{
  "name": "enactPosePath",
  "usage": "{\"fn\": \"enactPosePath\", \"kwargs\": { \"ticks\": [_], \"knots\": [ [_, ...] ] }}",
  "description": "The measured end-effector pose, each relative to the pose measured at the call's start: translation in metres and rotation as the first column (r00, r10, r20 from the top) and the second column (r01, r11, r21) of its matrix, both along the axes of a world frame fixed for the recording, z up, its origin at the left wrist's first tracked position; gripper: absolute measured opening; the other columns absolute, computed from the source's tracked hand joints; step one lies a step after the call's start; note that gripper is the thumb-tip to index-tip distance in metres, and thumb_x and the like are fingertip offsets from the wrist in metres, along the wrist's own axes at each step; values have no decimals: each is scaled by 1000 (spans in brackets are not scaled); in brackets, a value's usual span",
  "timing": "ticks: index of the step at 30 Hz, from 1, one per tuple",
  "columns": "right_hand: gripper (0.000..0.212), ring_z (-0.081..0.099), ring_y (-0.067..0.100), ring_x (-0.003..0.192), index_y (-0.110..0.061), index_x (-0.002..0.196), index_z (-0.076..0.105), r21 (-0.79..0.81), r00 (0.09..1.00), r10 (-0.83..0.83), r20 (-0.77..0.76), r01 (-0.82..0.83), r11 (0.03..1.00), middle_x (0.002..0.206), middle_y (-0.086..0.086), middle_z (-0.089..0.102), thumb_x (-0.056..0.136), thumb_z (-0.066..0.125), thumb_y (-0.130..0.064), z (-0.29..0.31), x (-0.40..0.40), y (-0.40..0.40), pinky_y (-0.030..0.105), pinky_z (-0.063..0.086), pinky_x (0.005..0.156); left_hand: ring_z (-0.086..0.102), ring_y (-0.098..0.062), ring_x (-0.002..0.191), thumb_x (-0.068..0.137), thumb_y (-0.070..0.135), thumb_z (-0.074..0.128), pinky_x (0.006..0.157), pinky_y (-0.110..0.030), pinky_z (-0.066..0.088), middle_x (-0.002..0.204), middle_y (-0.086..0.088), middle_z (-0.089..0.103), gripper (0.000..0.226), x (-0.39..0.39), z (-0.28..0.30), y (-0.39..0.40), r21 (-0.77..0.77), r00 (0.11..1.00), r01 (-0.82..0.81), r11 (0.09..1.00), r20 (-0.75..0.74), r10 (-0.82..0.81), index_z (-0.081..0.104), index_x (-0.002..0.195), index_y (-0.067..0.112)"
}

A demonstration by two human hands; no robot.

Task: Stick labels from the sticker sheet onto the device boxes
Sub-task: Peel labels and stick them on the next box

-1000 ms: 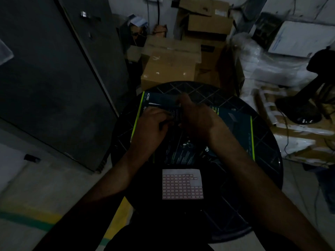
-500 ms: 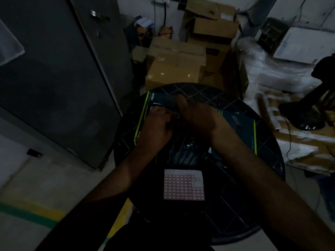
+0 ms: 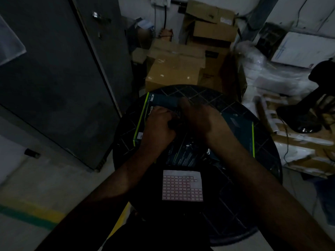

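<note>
A dark teal device box (image 3: 235, 127) with green edge stripes lies flat on a round black table (image 3: 253, 205). A small white label (image 3: 140, 135) shows near its left edge. My left hand (image 3: 159, 124) rests on the box's far left part with curled fingers; what they hold is hidden in the dark. My right hand (image 3: 197, 116) meets it there, with fingers stretched forward and pressing on the box top. A white sticker sheet (image 3: 182, 185) with rows of small red-bordered labels lies on the table in front of the box, and neither hand touches it.
Behind the table stand stacked cardboard boxes (image 3: 174, 69). A tall grey metal cabinet (image 3: 54, 69) fills the left. Plastic-wrapped bundles (image 3: 262, 75) and a black stand (image 3: 308, 115) crowd the right. The floor at lower left carries a yellow and green stripe (image 3: 27, 212).
Both hands stay together over the far left of the box. My right hand's fingers have shifted slightly across the box top. The sticker sheet has not moved.
</note>
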State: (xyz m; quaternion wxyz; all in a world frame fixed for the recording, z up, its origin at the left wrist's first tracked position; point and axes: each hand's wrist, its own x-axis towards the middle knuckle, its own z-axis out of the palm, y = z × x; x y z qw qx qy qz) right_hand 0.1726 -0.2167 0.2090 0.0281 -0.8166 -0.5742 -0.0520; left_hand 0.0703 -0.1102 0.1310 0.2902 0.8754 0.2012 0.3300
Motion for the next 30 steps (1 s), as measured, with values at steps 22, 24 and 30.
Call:
{"fn": "enactPosePath", "kwargs": {
  "ticks": [22, 24, 30],
  "knots": [
    [22, 66, 21, 82, -27, 110, 74, 385, 950, -8, -311, 134, 913, 100, 1, 69, 90, 66, -32, -52, 6, -32, 40, 56, 63, 62, -20, 90, 63, 12, 88, 81, -15, 39, 89, -2, 74, 22, 4, -1, 1, -20, 1000, -10, 1000, 9, 10, 77, 81, 11],
    [18, 67, 20, 77, -26, 104, 76, 418, 959, -41, -279, 160, 894, 97, 0, 69, 89, 71, -32, -54, 3, -29, 36, 55, 58, 61, -18, 91, 63, 13, 87, 81, -5, 33, 89, -1, 74, 21, 2, -1, 1, -15, 1000, -12, 1000, 7, 12, 77, 81, 11],
    [12, 59, 21, 79, -23, 94, 75, 504, 999, -54, 9, 42, 862, 89, -2, 65, 88, 68, -32, -65, -3, -32, 34, 45, 53, 61, -20, 93, 65, 11, 85, 82, -8, 33, 92, -1, 74, 21, -4, -1, 0, 34, 1000, 10, 999, -25, -10, 78, 85, 12]
  ]
}}
